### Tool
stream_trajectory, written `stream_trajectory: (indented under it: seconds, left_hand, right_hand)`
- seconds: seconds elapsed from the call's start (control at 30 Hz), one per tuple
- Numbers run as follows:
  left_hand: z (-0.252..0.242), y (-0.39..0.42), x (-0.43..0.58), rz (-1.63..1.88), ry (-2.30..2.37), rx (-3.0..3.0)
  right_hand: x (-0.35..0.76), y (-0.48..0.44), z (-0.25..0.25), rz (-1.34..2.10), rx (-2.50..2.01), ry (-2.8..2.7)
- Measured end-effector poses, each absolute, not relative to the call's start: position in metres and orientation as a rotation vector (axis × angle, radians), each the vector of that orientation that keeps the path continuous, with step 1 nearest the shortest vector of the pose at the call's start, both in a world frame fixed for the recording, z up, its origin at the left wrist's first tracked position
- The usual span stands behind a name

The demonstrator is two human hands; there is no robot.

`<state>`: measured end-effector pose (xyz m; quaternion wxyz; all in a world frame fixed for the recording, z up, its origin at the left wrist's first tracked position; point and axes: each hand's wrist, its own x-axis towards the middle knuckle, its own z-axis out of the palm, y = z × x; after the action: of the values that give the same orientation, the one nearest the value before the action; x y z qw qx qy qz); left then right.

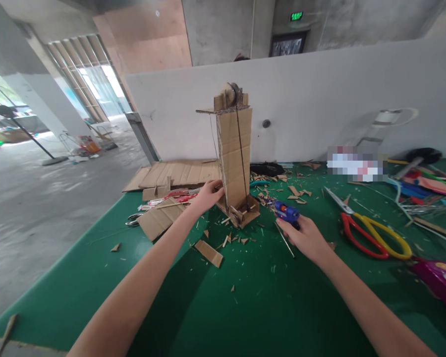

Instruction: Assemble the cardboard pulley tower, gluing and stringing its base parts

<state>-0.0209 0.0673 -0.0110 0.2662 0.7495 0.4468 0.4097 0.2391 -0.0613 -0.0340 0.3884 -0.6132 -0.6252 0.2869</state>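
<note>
A tall cardboard tower (233,148) stands upright on the green table, with a wheel (233,93) at its top and a dark cord running down its front to a small cardboard base (250,218). My left hand (209,195) is closed at the tower's lower left side, its fingertips partly hidden behind the cardboard. In my right hand (307,237), to the right of the base, is a blue hot glue gun (287,212), its front end turned toward the tower. A thin stick (285,241) lies just below that hand.
Large scissors (369,233) with red and yellow handles lie at the right, near a purple object (438,280). Cardboard sheets (182,173) and a loose strip (208,253) lie left of and before the tower. Scraps litter the green table (245,317); a white partition (301,94) rises behind.
</note>
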Motion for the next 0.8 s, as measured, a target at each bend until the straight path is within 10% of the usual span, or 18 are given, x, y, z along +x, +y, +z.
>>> stream_trajectory:
  seconds: [0.3,0.8]
  left_hand:
    - [-0.019,0.005,-0.028,1.632,1.493,2.16]
    - [-0.028,-0.034,-0.01,0.953,1.369,2.696]
  right_hand:
    - [0.24,-0.062,-0.028,0.697,-1.493,-1.795]
    - [0.243,-0.065,-0.023,0.88,-1.564,-1.808]
